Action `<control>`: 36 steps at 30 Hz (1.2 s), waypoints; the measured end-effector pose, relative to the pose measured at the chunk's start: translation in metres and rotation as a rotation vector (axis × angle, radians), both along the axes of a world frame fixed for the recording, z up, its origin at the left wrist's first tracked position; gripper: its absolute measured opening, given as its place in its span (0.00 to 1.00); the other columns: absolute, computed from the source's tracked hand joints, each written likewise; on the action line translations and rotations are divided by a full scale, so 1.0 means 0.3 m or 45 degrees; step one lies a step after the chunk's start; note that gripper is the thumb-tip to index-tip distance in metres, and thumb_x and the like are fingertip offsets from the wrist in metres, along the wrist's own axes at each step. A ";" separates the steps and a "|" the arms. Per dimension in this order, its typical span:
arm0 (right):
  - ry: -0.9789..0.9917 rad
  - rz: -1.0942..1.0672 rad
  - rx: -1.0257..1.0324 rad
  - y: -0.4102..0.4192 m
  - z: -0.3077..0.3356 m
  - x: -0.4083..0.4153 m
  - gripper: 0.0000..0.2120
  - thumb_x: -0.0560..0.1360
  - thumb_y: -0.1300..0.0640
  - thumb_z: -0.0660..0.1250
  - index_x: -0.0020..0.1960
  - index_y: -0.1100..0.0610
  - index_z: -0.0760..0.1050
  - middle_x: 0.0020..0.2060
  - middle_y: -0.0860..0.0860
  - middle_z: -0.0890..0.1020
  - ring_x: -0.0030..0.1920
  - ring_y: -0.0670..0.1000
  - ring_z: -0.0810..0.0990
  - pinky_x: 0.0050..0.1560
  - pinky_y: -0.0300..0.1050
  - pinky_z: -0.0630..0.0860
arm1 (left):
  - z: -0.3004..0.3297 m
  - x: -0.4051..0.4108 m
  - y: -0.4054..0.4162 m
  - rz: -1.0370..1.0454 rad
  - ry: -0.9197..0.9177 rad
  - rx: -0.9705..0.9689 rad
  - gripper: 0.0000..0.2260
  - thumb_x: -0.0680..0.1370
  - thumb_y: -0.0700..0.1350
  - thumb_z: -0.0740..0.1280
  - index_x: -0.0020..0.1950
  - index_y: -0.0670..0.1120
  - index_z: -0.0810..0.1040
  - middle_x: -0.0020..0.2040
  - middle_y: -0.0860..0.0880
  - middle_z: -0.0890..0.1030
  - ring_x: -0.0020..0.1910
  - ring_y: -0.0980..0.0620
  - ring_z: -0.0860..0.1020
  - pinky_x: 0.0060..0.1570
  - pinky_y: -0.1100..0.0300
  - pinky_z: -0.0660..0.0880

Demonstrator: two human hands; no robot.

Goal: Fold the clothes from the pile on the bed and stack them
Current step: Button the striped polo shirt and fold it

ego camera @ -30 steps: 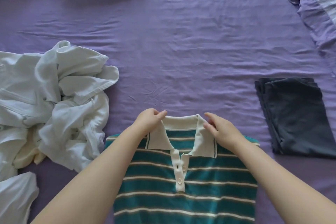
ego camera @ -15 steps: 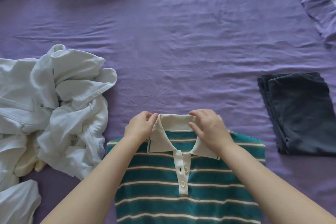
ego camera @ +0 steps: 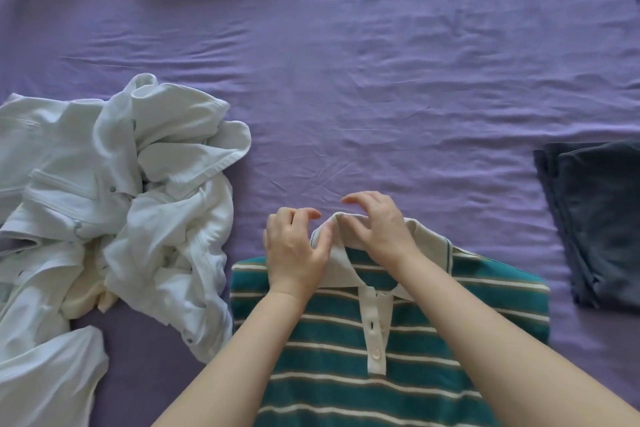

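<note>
Now I see my left hand [ego camera: 294, 253] pinching the cream collar [ego camera: 341, 263] of the green striped knit polo shirt [ego camera: 381, 357] on the purple bed [ego camera: 346, 80], while my right hand [ego camera: 375, 229] has released it, fingers curled loosely above, so tidying seems nearly finished.

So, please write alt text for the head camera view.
Two hands, left hand and right hand, adjust the cream collar of a green striped polo shirt on a purple bed. White clothes pile left, folded dark garment right.
</note>
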State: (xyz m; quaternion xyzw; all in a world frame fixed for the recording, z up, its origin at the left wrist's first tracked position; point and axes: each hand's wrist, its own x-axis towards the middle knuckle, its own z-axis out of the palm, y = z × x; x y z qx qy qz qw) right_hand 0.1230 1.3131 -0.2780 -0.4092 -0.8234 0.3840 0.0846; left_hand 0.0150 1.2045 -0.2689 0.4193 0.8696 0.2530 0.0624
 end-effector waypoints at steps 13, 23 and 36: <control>-0.259 0.077 0.115 -0.361 0.018 0.397 0.10 0.69 0.57 0.74 0.50 0.52 0.80 0.41 0.46 0.80 0.38 0.47 0.78 0.35 0.38 0.76 | -0.032 0.191 -0.136 -1.041 -0.119 -0.507 0.10 0.76 0.47 0.67 0.57 0.52 0.76 0.57 0.51 0.71 0.50 0.50 0.74 0.38 0.61 0.70; -0.306 -0.312 -0.153 -0.386 0.001 0.351 0.07 0.77 0.50 0.63 0.52 0.48 0.77 0.46 0.43 0.80 0.44 0.43 0.76 0.43 0.37 0.75 | -0.024 0.209 -0.160 -0.984 -0.115 -0.437 0.08 0.79 0.46 0.64 0.57 0.50 0.79 0.56 0.51 0.77 0.53 0.52 0.75 0.49 0.56 0.76; -0.159 -0.480 -0.483 -0.376 0.019 0.342 0.09 0.77 0.54 0.64 0.55 0.51 0.79 0.48 0.46 0.82 0.47 0.44 0.78 0.49 0.40 0.78 | -0.009 0.228 -0.166 -1.037 -0.029 -0.325 0.09 0.75 0.45 0.70 0.55 0.47 0.82 0.51 0.48 0.82 0.48 0.49 0.80 0.43 0.57 0.80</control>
